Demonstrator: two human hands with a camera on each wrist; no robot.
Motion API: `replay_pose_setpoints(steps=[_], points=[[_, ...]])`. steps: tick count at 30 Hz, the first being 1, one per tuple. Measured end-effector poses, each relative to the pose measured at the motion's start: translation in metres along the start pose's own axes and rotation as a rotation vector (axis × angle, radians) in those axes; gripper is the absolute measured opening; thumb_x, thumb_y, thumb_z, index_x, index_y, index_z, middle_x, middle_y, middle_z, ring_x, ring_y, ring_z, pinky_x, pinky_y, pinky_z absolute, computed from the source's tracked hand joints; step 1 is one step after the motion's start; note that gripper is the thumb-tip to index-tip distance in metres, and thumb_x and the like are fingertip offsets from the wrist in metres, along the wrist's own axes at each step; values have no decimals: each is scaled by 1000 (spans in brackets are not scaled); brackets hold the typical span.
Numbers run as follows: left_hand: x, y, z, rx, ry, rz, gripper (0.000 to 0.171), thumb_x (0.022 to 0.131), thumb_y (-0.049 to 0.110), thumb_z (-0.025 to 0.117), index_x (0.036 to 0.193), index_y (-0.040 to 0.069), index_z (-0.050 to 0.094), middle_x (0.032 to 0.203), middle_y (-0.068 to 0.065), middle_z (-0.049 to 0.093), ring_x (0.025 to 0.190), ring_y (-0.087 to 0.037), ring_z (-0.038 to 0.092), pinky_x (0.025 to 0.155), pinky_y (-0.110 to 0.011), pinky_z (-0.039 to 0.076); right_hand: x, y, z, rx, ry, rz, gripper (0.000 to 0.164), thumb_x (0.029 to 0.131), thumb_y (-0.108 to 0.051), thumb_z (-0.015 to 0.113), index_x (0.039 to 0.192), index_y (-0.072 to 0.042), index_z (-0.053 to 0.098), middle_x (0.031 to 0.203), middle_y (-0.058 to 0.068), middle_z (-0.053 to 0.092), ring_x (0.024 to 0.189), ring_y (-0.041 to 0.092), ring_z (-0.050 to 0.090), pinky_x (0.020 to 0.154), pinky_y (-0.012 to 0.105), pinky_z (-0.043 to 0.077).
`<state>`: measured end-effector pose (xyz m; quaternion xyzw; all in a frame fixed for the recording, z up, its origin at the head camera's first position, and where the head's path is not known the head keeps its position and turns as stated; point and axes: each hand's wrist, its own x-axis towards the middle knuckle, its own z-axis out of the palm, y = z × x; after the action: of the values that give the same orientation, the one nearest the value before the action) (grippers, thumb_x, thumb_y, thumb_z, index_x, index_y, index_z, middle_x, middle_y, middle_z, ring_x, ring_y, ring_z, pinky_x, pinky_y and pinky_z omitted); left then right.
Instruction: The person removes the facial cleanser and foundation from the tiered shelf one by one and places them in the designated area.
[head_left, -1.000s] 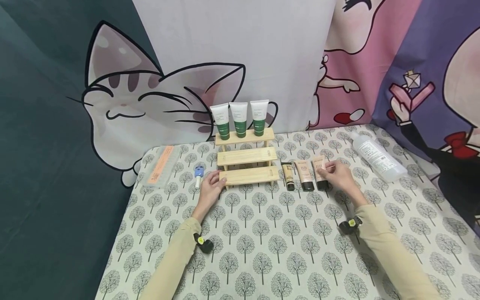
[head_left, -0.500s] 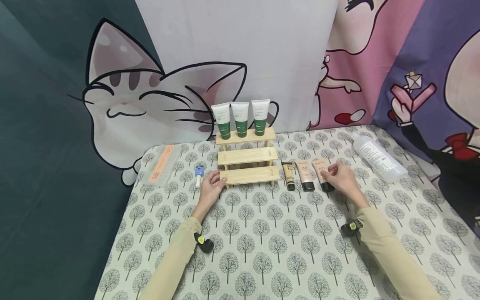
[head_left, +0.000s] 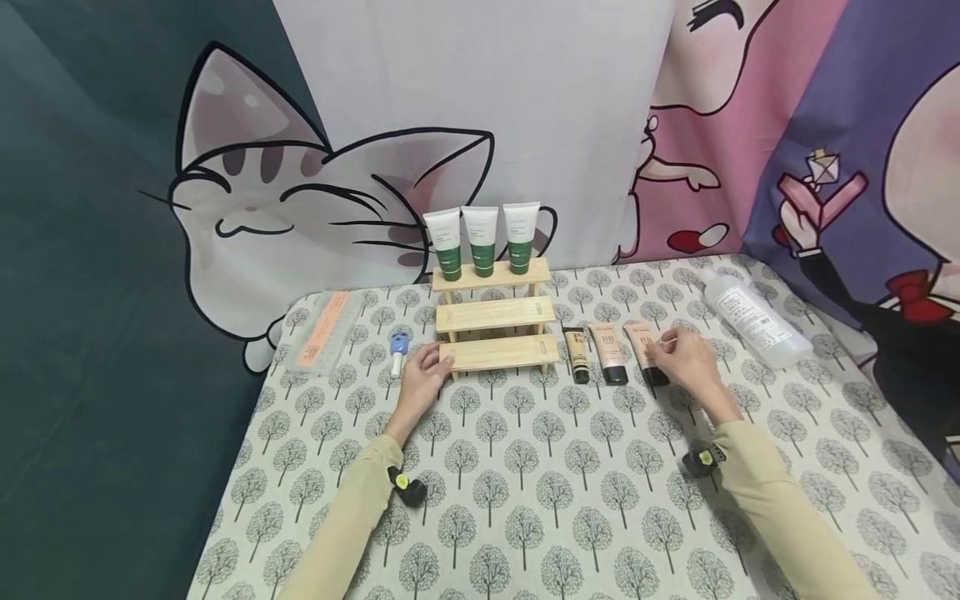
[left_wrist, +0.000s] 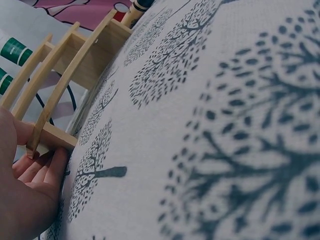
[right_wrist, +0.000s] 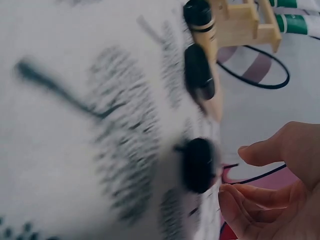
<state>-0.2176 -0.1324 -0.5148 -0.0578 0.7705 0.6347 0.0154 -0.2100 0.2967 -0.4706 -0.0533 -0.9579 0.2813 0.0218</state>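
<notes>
My left hand (head_left: pixel 422 377) grips the left end of the lowest step of a three-tier wooden stand (head_left: pixel 498 352). In the left wrist view, the thumb lies over the step's end and the fingers reach beneath it. My right hand (head_left: pixel 686 360) is at the right side of the rightmost BB cream tube (head_left: pixel 642 344), which lies slanted on the cloth. The right wrist view shows a gap between thumb and fingers with nothing in it. Beside that tube lie another BB cream tube (head_left: pixel 609 354) and a slimmer gold tube with a black cap (head_left: pixel 577 356).
Three white-and-green tubes (head_left: pixel 482 242) stand on the stand's top step. A clear bottle (head_left: pixel 756 321) lies at the right. On the left are a small blue-and-white item (head_left: pixel 398 352) and a flat clear pack with an orange strip (head_left: pixel 324 332). A printed curtain (head_left: pixel 555 108) hangs behind.
The rightmost BB cream tube's capped end has swung right. My right hand has let go of it and shifted slightly right. The left hand stays on the stand.
</notes>
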Motion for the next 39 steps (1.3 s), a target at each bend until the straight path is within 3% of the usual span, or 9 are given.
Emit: replay_pose_setpoints(steps=[4,13,25,33,39], points=[[0,0,0,1,3,1,54,97,13,66,146,2,47,139,-24,60,125,-38,63,108,-39,54,0,-18,-6,26,10,-45,45,98,-30,62,119,11,58,108,32,70,90,43,68,79,52,55],[-1,0,1,13,12,-2,52,97,13,66,145,2,49,138,-24,61,124,-38,64,107,-40,54,7,-66,-17,118,-49,-52,46,99,-34,62,124,4,59,116,28,68,106,43,66,95,56,53],[1,-2,1,-5,8,8,52,97,12,66,145,2,49,137,-24,62,123,-38,65,106,-37,55,25,-113,-10,233,-91,-81,44,97,-31,65,126,1,59,118,22,67,109,38,65,93,49,58],[1,-2,0,-9,8,5,52,97,12,66,144,2,49,137,-25,62,124,-38,64,106,-38,55,42,-143,1,258,-66,-112,42,96,-30,65,125,1,61,117,22,69,110,37,66,95,48,57],[1,-2,-1,-12,7,6,52,97,14,67,144,2,50,136,-25,62,124,-38,64,107,-39,54,52,-163,9,344,-48,-140,48,96,-27,67,132,2,56,124,24,66,114,39,64,100,50,55]])
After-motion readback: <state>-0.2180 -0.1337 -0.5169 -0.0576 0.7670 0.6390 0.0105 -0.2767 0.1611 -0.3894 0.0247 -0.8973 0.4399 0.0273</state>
